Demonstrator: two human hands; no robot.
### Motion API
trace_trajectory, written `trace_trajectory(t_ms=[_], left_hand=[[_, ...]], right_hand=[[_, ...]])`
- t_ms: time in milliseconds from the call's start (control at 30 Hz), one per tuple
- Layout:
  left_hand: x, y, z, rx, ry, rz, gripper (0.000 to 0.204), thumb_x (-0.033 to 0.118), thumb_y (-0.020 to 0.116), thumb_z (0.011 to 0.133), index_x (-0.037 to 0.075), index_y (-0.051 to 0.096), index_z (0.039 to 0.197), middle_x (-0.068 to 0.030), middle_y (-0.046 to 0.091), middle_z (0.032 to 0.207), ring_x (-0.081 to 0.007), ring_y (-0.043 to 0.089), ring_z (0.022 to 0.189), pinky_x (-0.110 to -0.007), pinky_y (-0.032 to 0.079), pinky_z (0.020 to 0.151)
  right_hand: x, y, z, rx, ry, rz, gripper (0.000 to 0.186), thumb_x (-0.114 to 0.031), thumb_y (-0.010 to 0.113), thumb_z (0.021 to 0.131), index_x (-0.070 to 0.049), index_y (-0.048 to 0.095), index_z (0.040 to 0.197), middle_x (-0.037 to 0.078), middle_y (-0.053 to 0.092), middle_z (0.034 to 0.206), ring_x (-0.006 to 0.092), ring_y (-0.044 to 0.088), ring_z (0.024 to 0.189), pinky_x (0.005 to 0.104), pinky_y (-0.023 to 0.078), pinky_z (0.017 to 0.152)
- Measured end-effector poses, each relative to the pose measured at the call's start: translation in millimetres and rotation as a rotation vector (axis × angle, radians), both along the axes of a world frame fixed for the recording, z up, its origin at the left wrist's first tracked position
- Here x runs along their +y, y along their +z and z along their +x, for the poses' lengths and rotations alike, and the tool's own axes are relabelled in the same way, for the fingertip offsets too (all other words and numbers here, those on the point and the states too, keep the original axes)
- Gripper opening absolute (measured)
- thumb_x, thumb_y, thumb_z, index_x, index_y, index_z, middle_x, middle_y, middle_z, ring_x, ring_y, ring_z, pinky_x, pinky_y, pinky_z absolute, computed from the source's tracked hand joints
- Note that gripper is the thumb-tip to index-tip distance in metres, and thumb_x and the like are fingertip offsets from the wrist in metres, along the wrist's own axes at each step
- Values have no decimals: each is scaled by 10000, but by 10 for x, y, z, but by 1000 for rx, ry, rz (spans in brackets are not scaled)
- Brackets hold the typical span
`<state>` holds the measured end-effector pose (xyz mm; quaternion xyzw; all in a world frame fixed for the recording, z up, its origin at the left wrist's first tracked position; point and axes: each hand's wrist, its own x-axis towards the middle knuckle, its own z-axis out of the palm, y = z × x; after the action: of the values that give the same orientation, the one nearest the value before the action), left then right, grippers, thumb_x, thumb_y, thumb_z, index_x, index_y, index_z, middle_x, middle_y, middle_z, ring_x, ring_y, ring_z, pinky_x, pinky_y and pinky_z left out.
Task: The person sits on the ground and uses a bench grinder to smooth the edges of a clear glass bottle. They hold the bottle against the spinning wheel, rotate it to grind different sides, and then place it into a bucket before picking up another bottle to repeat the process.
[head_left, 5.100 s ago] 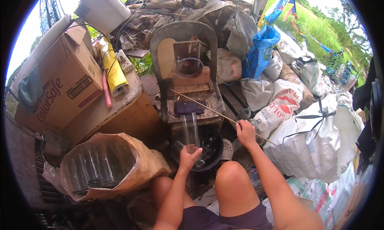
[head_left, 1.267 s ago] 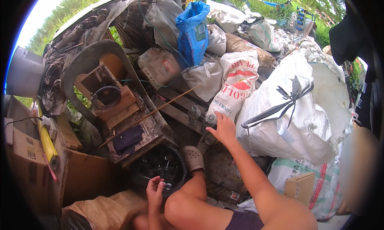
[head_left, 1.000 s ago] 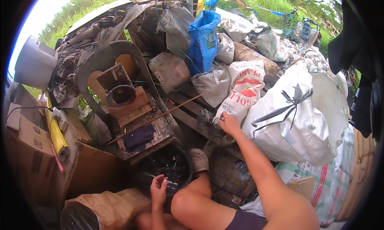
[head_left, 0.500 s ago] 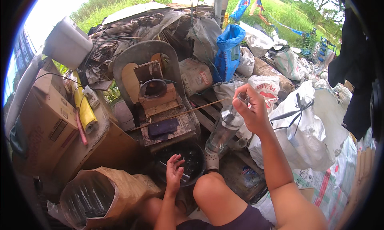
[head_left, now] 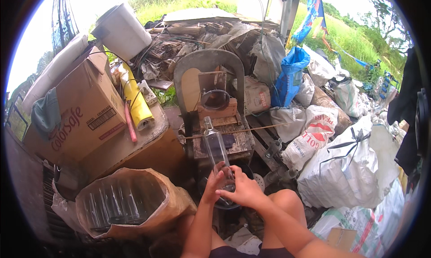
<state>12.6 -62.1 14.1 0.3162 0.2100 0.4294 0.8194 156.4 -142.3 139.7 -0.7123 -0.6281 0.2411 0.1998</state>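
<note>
A clear glass bottle (head_left: 214, 143) stands tilted in front of me, its neck up and pointing away. My left hand (head_left: 212, 187) is closed round the left side of its lower part. On the other side, my right hand (head_left: 244, 189) has its fingers wrapped against the bottle near the base. Below the hands is a dark basin (head_left: 205, 173), mostly hidden by them. Behind the bottle, a grey plastic chair (head_left: 185, 74) carries a wooden frame (head_left: 224, 108) with a dark round ring (head_left: 215, 99). A dark folded cloth (head_left: 229, 140) lies on its board.
At lower left, a brown paper sack (head_left: 173, 193) holds several clear bottles. A cardboard box (head_left: 85, 110) and a yellow roll (head_left: 136, 98) rest on a bench at left. A thin stick (head_left: 265, 127) crosses the chair. White sacks (head_left: 343, 163) crowd the right.
The bottle, held upside down by its neck in my right hand, is now turned neck up and brought left. My left hand, open before, has joined on it. The view has shifted left.
</note>
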Motion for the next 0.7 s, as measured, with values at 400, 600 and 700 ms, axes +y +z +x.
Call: trace_trajectory(t_ms=[400,600,700], left_hand=[[85,178,189,-412,-124,18,886,680,518,1093,150,251,1751,-117,467,1678,-299,484,1520,-505,381,1247],[185,124,73,-283,-163,79,801,604,530,1115,126,327,1725,-129,509,1660,-298,541,1478,-472,420,1209],[208,59,31,-178,-154,63,742,534,576,1114,108,388,1692,-129,545,1629,-291,577,1437,-461,444,1186]], right_hand=[[321,-54,-100,359,-349,482,650,-298,853,933,-34,473,1390,235,762,1059,329,781,955,428,599,841],[1102,-230,171,699,-608,357,758,-410,874,900,11,470,1384,290,661,1272,375,692,1135,462,548,972],[1524,-431,150,742,-719,360,787,-420,883,889,6,460,1398,314,608,1346,364,630,1260,467,490,1070]])
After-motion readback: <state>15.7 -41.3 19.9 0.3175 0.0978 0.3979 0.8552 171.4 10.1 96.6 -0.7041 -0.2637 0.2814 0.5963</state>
